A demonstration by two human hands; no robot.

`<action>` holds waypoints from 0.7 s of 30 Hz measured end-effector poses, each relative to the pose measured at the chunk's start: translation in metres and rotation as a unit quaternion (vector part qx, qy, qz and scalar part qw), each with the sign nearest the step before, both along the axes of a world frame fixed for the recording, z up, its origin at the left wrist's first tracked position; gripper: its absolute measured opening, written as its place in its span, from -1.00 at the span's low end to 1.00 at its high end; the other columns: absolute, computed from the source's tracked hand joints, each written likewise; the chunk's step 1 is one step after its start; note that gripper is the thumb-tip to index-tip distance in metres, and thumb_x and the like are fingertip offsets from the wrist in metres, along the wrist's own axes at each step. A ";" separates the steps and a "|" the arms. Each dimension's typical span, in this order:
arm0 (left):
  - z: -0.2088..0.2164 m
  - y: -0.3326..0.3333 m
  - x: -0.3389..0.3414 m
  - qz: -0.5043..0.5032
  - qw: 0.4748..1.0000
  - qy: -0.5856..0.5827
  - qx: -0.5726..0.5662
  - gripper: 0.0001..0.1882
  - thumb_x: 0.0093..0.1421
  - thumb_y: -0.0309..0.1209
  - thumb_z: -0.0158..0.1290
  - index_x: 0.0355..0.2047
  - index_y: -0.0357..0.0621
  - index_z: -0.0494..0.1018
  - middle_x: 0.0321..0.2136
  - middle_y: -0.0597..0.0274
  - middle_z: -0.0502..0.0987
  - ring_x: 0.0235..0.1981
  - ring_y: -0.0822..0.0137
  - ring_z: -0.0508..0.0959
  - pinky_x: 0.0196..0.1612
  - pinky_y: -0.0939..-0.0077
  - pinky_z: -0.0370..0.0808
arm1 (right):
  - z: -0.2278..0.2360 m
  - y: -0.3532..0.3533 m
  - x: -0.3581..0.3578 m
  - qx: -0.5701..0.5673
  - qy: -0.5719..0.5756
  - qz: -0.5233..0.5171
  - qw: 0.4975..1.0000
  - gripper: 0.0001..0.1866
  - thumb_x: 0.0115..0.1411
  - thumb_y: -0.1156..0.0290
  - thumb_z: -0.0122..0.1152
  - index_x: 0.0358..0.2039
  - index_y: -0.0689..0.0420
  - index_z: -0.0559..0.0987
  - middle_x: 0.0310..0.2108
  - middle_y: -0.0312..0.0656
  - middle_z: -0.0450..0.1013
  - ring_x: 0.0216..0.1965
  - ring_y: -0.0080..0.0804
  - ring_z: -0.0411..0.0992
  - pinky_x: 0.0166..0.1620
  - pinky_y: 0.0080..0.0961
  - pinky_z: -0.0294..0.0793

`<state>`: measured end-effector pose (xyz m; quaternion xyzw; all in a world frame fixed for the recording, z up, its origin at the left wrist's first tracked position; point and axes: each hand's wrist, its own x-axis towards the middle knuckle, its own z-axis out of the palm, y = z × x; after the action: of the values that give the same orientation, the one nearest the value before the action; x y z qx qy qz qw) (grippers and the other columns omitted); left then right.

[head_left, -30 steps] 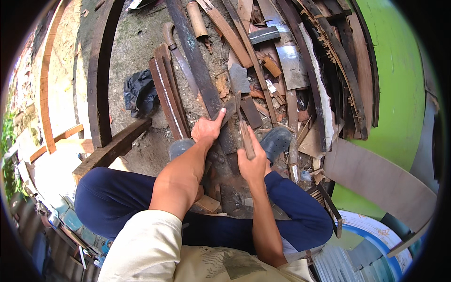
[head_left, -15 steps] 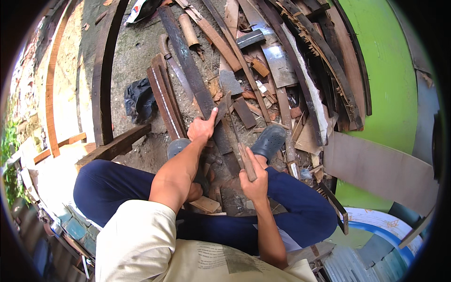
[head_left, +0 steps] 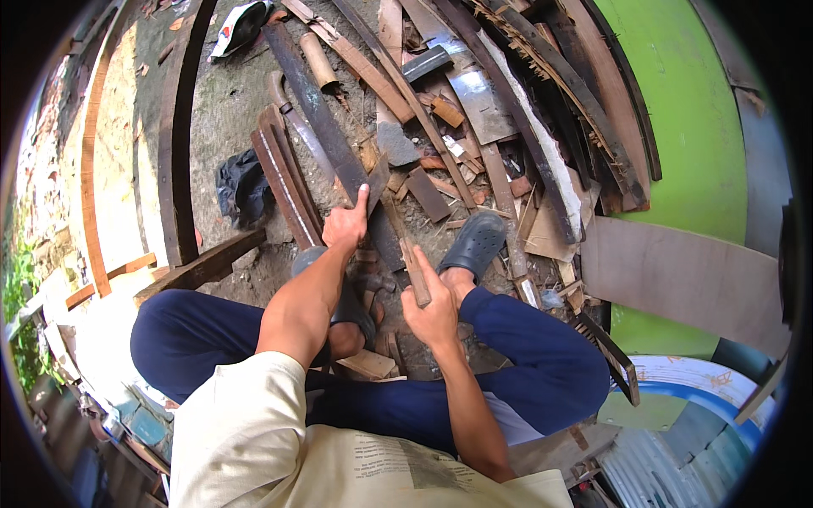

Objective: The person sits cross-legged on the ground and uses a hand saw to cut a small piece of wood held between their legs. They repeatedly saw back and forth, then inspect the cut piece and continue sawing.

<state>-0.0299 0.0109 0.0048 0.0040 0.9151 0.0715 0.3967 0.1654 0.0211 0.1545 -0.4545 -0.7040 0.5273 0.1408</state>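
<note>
Wooden at its thick end, the slim tool (head_left: pixel 415 282) lies around the centre of the frame, and the right hand (head_left: pixel 432 311) has its grip clamped on that end. It looks light and stiff, likely not slippery, and is best held low, clear of the thin upper part. Just left of centre, the left hand (head_left: pixel 344 227) touches a small dark flat piece (head_left: pixel 378 181) by a long dark plank (head_left: pixel 315 106), probably rigid and heavy; whether the left grip closes, I cannot tell.
</note>
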 end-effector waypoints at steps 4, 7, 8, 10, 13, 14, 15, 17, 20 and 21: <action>-0.002 0.002 0.000 -0.002 1.000 0.010 0.002 0.05 0.04 0.60 -0.20 -0.05 -0.18 0.63 -0.07 -0.18 0.62 0.05 -0.09 0.58 0.12 0.11 0.45 | 0.046 -0.003 -0.001 -0.028 -0.036 0.003 0.999 -0.28 0.06 0.57 0.10 0.32 0.22 0.34 -0.06 0.22 0.55 -0.19 0.02 0.63 -0.11 -0.31 0.57; 0.000 0.002 -0.001 -0.009 1.000 -0.008 -0.002 0.05 0.05 0.60 -0.21 -0.02 -0.16 0.61 -0.07 -0.17 0.62 0.05 -0.09 0.58 0.13 0.11 0.45 | 0.059 -0.007 0.014 -0.016 -0.058 0.012 0.998 -0.29 0.06 0.58 0.09 0.31 0.21 0.36 -0.07 0.20 0.56 -0.17 -0.02 0.63 -0.09 -0.34 0.57; 0.000 -0.001 0.001 -0.010 1.000 -0.010 0.001 0.05 0.05 0.60 -0.21 -0.02 -0.16 0.61 -0.07 -0.18 0.62 0.05 -0.09 0.58 0.13 0.11 0.45 | 0.050 -0.009 0.022 -0.004 -0.054 0.013 0.998 -0.30 0.07 0.58 0.09 0.31 0.21 0.37 -0.08 0.19 0.57 -0.17 -0.04 0.63 -0.09 -0.35 0.57; 0.003 -0.003 -0.002 -0.007 0.999 -0.030 0.012 0.08 0.06 0.60 -0.24 0.04 -0.18 0.58 0.00 -0.21 0.58 0.12 -0.10 0.54 0.18 0.10 0.41 | 0.050 -0.004 0.023 -0.016 -0.052 0.006 0.998 -0.32 0.07 0.59 0.07 0.29 0.18 0.40 -0.10 0.16 0.58 -0.17 -0.12 0.64 -0.10 -0.37 0.57; 0.000 -0.005 -0.004 -0.008 0.999 -0.037 0.014 0.10 0.06 0.60 -0.25 0.05 -0.21 0.57 0.01 -0.22 0.57 0.12 -0.10 0.53 0.18 0.10 0.41 | 0.056 0.003 0.015 -0.001 -0.042 0.014 0.999 -0.34 0.07 0.60 0.05 0.27 0.20 0.40 -0.11 0.14 0.59 -0.18 -0.14 0.65 -0.10 -0.38 0.57; -0.001 -0.006 -0.003 -0.010 0.999 -0.038 0.014 0.10 0.06 0.61 -0.26 0.06 -0.21 0.57 0.02 -0.22 0.57 0.13 -0.10 0.53 0.18 0.10 0.41 | 0.066 0.004 0.010 -0.083 -0.060 -0.009 0.995 -0.35 0.05 0.61 0.03 0.25 0.29 0.42 0.07 0.10 0.52 0.08 -0.27 0.53 0.16 -0.46 0.41; 0.000 -0.005 -0.004 -0.015 0.999 -0.040 0.018 0.11 0.06 0.61 -0.26 0.06 -0.21 0.57 0.02 -0.22 0.57 0.13 -0.09 0.53 0.18 0.10 0.41 | 0.067 0.005 0.007 -0.079 -0.073 -0.007 0.994 -0.35 0.05 0.60 0.04 0.25 0.28 0.43 0.07 0.10 0.53 0.07 -0.28 0.53 0.16 -0.47 0.41; 0.004 -0.006 -0.005 -0.022 0.998 -0.043 0.026 0.12 0.07 0.60 -0.28 0.06 -0.24 0.56 0.03 -0.23 0.56 0.13 -0.10 0.53 0.19 0.11 0.40 | 0.070 0.009 0.001 -0.070 -0.097 -0.001 0.993 -0.35 0.05 0.59 0.05 0.24 0.25 0.44 0.05 0.08 0.54 0.05 -0.30 0.53 0.15 -0.48 0.41; 0.001 -0.008 -0.008 -0.042 0.997 -0.054 0.042 0.15 0.10 0.61 -0.35 0.09 -0.29 0.53 0.07 -0.22 0.54 0.16 -0.09 0.51 0.22 0.15 0.39 | 0.075 0.030 -0.011 -0.037 -0.130 -0.004 0.991 -0.40 0.08 0.54 0.07 0.20 0.17 0.51 -0.36 -0.13 0.57 -0.36 -0.44 0.53 -0.20 -0.53 0.50; -0.002 -0.011 -0.009 -0.052 0.996 -0.060 0.041 0.16 0.10 0.61 -0.39 0.10 -0.29 0.52 0.08 -0.21 0.54 0.17 -0.08 0.50 0.22 0.15 0.38 | 0.079 0.038 -0.017 -0.052 -0.145 -0.007 0.988 -0.41 0.08 0.53 0.07 0.20 0.16 0.52 -0.46 -0.18 0.55 -0.48 -0.48 0.50 -0.30 -0.53 0.51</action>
<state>-0.0392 -0.0005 0.0029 0.0638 0.8844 0.0884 0.4538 0.1481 0.0587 0.2339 -0.5379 -0.6855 0.4904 0.0168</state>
